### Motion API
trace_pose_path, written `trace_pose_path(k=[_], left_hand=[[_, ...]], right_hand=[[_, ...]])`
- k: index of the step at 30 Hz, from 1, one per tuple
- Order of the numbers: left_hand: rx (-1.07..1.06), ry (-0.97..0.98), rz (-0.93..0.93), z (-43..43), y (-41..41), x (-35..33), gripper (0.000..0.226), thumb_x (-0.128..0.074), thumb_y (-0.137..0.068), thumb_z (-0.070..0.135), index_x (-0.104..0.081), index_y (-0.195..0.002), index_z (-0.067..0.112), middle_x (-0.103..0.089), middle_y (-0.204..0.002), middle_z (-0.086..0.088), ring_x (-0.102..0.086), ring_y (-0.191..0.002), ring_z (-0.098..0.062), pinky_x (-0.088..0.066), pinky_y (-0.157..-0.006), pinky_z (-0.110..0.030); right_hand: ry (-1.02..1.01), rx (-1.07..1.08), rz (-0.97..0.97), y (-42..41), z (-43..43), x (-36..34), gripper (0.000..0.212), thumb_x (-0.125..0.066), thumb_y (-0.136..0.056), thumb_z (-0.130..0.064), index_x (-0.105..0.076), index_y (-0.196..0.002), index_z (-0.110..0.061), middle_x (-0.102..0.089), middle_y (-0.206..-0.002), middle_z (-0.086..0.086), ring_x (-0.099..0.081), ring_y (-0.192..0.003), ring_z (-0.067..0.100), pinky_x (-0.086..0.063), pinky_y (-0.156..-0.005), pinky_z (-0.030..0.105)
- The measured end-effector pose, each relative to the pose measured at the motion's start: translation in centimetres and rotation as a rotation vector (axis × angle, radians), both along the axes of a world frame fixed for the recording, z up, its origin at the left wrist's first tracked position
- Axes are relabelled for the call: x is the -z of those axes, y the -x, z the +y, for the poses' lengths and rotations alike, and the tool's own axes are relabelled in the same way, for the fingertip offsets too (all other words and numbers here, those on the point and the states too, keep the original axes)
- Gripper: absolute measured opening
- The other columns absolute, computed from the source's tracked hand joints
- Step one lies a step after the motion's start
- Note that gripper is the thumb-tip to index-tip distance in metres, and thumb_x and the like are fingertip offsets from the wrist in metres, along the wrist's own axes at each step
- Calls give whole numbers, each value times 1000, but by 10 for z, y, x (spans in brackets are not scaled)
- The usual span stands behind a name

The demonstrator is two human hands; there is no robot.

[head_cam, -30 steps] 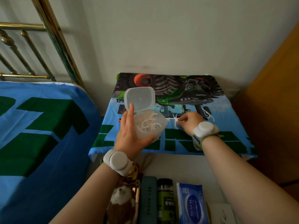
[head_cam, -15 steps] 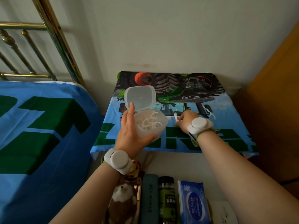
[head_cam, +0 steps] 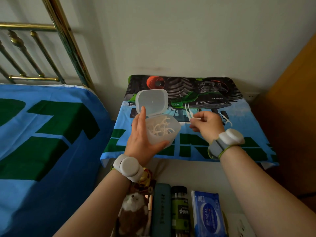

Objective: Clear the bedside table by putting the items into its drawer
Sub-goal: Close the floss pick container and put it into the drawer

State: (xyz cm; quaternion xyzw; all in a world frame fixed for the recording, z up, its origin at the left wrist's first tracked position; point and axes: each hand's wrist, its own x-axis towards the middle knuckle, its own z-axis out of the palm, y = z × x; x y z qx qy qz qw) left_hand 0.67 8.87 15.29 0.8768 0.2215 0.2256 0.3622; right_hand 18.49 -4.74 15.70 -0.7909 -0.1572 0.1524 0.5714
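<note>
Left hand [head_cam: 142, 134] cups frosted, rounded plastic box [head_cam: 168, 134], hinged lid up, thin white floss picks tangled inside, over front-left corner of cloth-covered tabletop [head_cam: 248, 130]. Right hand [head_cam: 206, 124] pinches two curved picks [head_cam: 189, 112]; loose pick [head_cam: 226, 119] lies just behind it.

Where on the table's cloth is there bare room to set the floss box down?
The cloth is bare along its right edge, past the loose floss pick, and along the back by the wall. The drawer is crowded nearest the camera.

Left grip [head_cam: 140, 134] cupped, thumb curled, right grip [head_cam: 206, 124] pinching
</note>
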Motion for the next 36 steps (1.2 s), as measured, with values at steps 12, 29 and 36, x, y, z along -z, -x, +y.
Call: trace_pose_path(k=[12,29,36], left_hand=[[21,-81,6,-10,0,-6,119,-75,-66,45,11,-146,28,-19,-149,-1,-30,-130,-16,-30,-96,-21],[47,-58,-7,-16,2,-9,118,-77,-66,41,13,-141,34,-18,-150,-3,-30,-128,-12,-32,-92,-18],[67,-16,2,-22,-4,-10,119,-78,-66,42,9,-146,27,-16,-152,0,-22,-121,3,-23,-92,-9]], right_hand=[[437,-643,-88,30,34,-74,8,-64,-80,-1,-65,-85,-7,-63,-58,5,-59,-47,9,-49,-48,19],[407,-694,-73,35,42,-74,18,-69,-80,-10,-67,-98,-9,-70,-73,4,-66,-57,10,-48,-48,17],[183,-471,-236,27,16,-67,13,-69,-81,-21,-72,-93,-17,-68,-75,-2,-62,-61,9,-43,-49,8]])
